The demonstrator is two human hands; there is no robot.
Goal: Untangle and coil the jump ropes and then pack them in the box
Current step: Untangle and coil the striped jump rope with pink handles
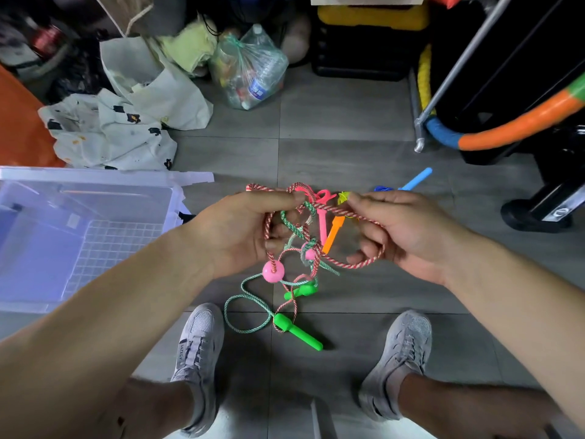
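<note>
Head view.
- Jump ropes (299,231): red-white and green-white cords in one tangle, held in the air right of the box (95,174).
- Left hand (243,232): nearest the box, fingers curled round red-white cord.
- Right hand (408,229): farther right, fingers pinching the same cord.
- Green handle (299,333): lying on the floor (348,122), right of the box.
- Blue handle (417,179): on the floor, well right of the box.

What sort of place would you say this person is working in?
Probably a cluttered household storage room: a grey tiled floor crowded with a tied plastic bag of bottles, a black-and-yellow storage case and a foam-covered hoop.
</note>
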